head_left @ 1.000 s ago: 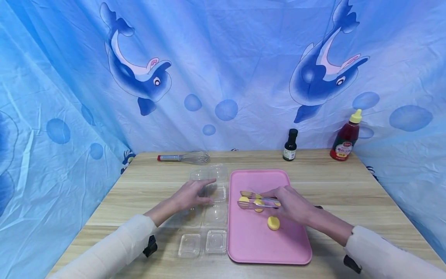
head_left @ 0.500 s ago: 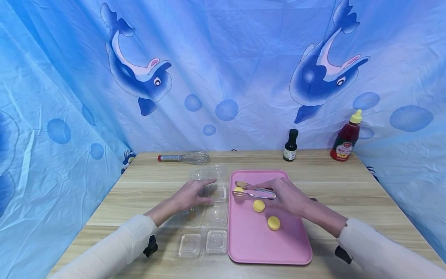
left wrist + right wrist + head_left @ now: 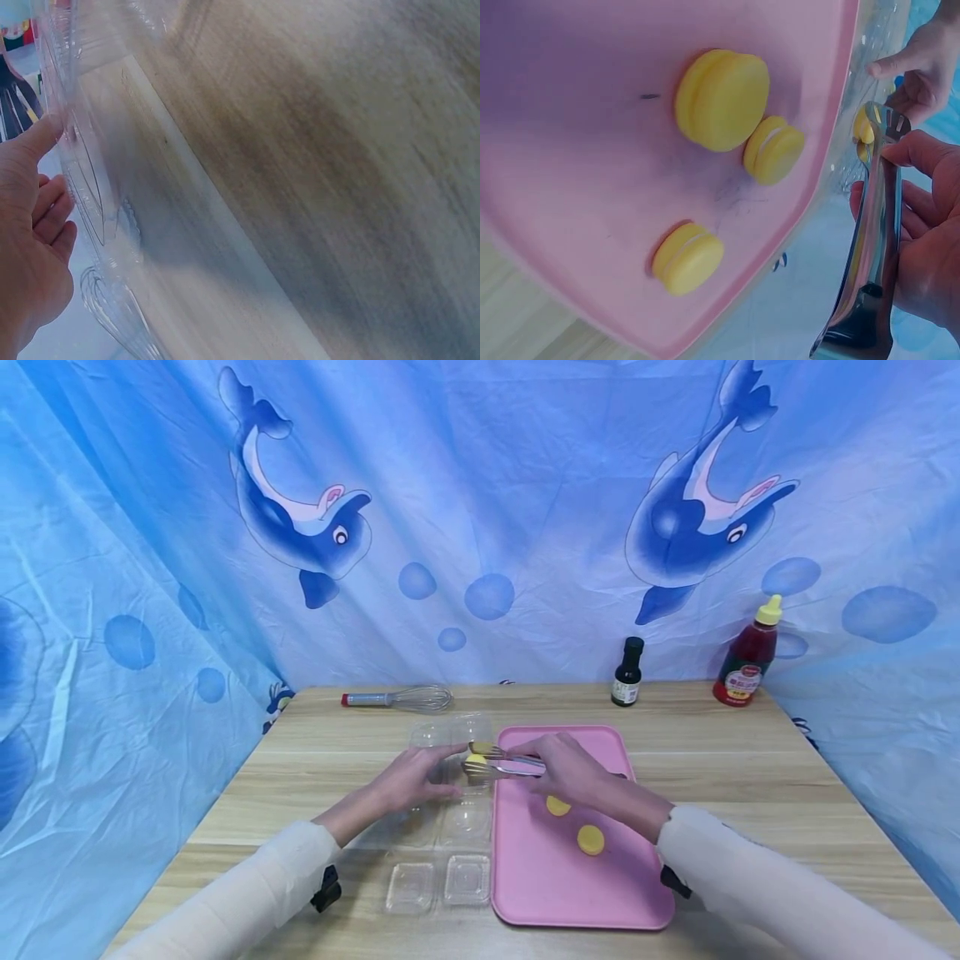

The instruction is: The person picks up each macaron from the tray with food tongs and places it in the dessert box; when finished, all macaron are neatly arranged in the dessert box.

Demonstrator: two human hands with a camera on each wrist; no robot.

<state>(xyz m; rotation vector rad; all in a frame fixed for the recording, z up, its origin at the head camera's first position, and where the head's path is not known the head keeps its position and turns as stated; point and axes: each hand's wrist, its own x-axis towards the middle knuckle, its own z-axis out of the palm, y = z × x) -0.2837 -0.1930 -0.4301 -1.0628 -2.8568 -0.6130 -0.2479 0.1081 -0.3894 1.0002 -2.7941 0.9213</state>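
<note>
Right hand gripping metal tongs, grip closed round the handles, the tips pinching a yellow macaron and hovering just over the far cells of the clear plastic tray, at the pink tray's left edge. Left hand lying flat on the clear plastic tray, fingers straight and relaxed, holding nothing, pressing the plastic down just left of the tong tips. Lying on the pink tray, near the right wrist: two yellow macarons in the head view, a third showing in the right wrist view, all apart from the tongs. Resting along the far edge of the bench: a whisk at the left, a small dark bottle and a red sauce bottle at the right. Hanging behind, a blue dolphin cloth.
</note>
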